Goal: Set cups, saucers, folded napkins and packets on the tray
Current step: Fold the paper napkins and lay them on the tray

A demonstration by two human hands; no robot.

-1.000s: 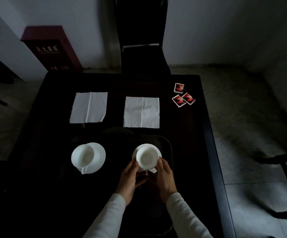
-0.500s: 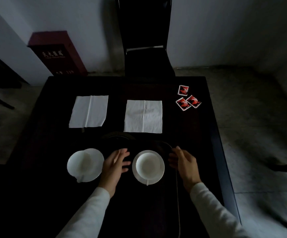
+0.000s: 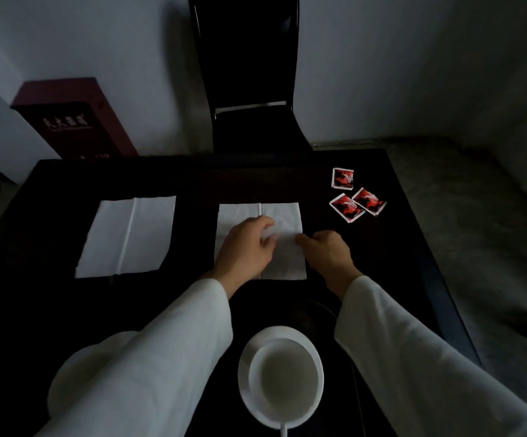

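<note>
As though to fold it, left hand (image 3: 246, 249) and right hand (image 3: 330, 254) pinch the right napkin (image 3: 287, 216) on the table (image 3: 193, 181)

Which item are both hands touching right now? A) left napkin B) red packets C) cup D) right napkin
D: the left hand lies on the right napkin, and the right hand meets that napkin's right edge.
</note>
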